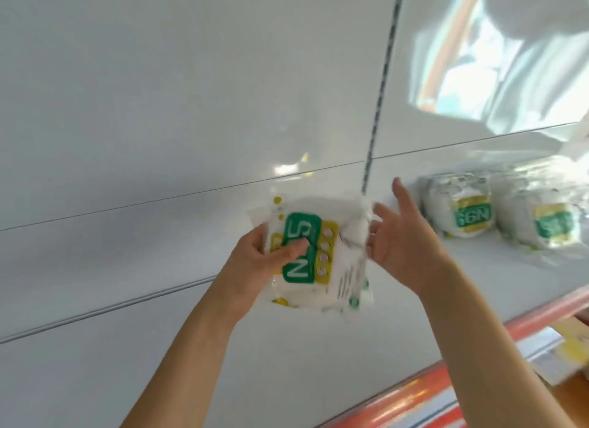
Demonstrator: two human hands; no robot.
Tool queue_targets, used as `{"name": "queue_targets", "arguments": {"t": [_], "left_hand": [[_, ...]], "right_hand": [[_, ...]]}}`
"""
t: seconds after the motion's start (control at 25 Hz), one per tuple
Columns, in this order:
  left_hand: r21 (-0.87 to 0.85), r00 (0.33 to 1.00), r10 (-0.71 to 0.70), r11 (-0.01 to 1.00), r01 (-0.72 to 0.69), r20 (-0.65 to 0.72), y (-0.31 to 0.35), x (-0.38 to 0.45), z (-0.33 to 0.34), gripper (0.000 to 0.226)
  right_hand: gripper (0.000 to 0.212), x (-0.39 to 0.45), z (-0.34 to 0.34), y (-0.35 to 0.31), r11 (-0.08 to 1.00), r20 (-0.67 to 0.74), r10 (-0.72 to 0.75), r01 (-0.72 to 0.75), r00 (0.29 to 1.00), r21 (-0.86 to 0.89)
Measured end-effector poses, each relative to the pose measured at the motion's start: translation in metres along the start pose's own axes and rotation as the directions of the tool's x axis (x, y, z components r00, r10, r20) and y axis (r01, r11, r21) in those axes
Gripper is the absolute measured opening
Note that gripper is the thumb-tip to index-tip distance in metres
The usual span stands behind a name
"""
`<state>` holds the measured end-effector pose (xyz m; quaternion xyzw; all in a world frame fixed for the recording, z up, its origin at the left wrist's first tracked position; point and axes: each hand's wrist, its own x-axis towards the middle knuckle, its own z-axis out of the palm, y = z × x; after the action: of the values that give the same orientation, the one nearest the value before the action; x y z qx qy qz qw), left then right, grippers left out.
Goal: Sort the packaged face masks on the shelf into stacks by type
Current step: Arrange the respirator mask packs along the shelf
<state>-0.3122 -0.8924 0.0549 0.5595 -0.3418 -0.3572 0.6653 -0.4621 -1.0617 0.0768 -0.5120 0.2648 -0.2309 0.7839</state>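
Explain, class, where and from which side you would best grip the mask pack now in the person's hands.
Grip the mask pack by its flat sealed edge, coming from its left side, as the left hand does: thumb over the green label, fingers behind. The bulging middle likely offers a poorer pinch.

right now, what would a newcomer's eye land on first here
First the packaged mask with its green N95 label, held mid-frame over the white shelf: left hand grips it, right hand touches its edge. Then two similar packs lying far right.
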Motion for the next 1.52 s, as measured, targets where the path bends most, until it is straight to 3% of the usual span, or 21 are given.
{"name": "queue_targets", "arguments": {"t": [0.08,0.16,0.28,0.36,0.48,0.52,0.56,0.64,0.72,0.76,0.84,0.96,1.04,1.16,1.24,1.4,1.48,1.52], "left_hand": [[-0.260,0.996,0.028,0.964,-0.050,-0.089,-0.016,0.020,0.040,0.046],[-0.398,0.996,0.051,0.914,-0.075,-0.071,-0.032,0.037,0.082,0.050],[-0.412,0.994,0.044,0.911,0.000,0.098,-0.053,0.053,0.149,0.054],[-0.395,0.995,-0.006,0.918,0.047,0.104,-0.066,0.063,0.181,0.060],[-0.157,0.963,-0.008,0.987,-0.036,-0.268,-0.071,0.092,0.202,0.085],[-0.005,0.952,0.051,0.998,-0.055,-0.301,-0.072,0.104,0.207,0.093],[0.119,0.971,0.079,0.992,-0.053,-0.227,-0.072,0.114,0.214,0.101],[0.289,0.998,-0.052,0.956,0.042,0.028,-0.079,0.129,0.240,0.111],[0.291,0.969,-0.150,0.953,0.089,0.195,-0.088,0.133,0.276,0.084],[0.262,0.979,-0.112,0.963,0.065,0.169,-0.095,0.137,0.290,0.068],[0.221,0.999,-0.006,0.975,0.014,-0.036,-0.104,0.151,0.312,0.056],[0.293,0.970,0.047,0.956,0.025,-0.237,-0.118,0.174,0.326,0.061],[0.368,0.966,0.006,0.925,0.092,-0.257,-0.133,0.178,0.332,0.065],[0.422,0.978,-0.009,0.901,0.098,-0.207,-0.148,0.176,0.344,0.072],[0.460,0.983,-0.031,0.881,0.111,-0.179,-0.149,0.177,0.348,0.072],[0.533,0.984,-0.055,0.835,0.137,-0.167,-0.139,0.172,0.338,0.079],[0.608,0.976,-0.023,0.779,0.153,-0.216,-0.126,0.154,0.325,0.092],[0.677,0.967,0.042,0.722,0.143,-0.250,-0.122,0.143,0.314,0.093]], "right_hand": [[0.102,-0.018,-0.030,0.023,0.998,-0.024,-0.024,0.026,0.999,0.062],[0.102,-0.029,-0.046,0.044,0.990,-0.051,-0.086,0.091,0.995,0.108],[0.059,-0.031,-0.084,0.043,0.944,-0.216,-0.209,0.254,0.954,0.210],[0.043,-0.031,-0.123,0.023,0.938,-0.316,-0.209,0.282,0.925,0.204],[0.050,-0.034,-0.202,-0.010,0.961,-0.394,-0.236,0.274,0.888,0.043],[0.056,-0.035,-0.225,-0.020,0.968,-0.400,-0.247,0.240,0.883,-0.069],[0.057,-0.034,-0.245,-0.028,0.966,-0.392,-0.252,0.208,0.885,-0.153],[0.050,-0.029,-0.274,-0.036,0.963,-0.314,-0.251,0.203,0.916,-0.176],[0.046,-0.016,-0.291,-0.044,0.964,-0.229,-0.246,0.213,0.942,-0.156],[0.047,-0.006,-0.298,-0.049,0.955,-0.213,-0.267,0.228,0.940,-0.191],[0.063,0.018,-0.312,-0.061,0.886,-0.222,-0.376,0.278,0.900,-0.371],[0.080,0.044,-0.328,-0.066,0.619,-0.203,-0.592,0.279,0.780,-0.734],[0.087,0.049,-0.333,-0.048,0.512,-0.147,-0.600,0.235,0.787,-0.826],[0.089,0.052,-0.336,-0.020,0.476,-0.094,-0.495,0.179,0.864,-0.861],[0.088,0.054,-0.338,-0.018,0.472,-0.120,-0.495,0.151,0.860,-0.868],[0.079,0.048,-0.324,-0.031,0.254,-0.148,-0.701,0.050,0.698,-0.966],[0.073,0.048,-0.300,-0.041,0.279,-0.127,-0.751,0.136,0.648,-0.951],[0.071,0.050,-0.282,-0.046,0.305,-0.087,-0.748,0.224,0.658,-0.925]]}}
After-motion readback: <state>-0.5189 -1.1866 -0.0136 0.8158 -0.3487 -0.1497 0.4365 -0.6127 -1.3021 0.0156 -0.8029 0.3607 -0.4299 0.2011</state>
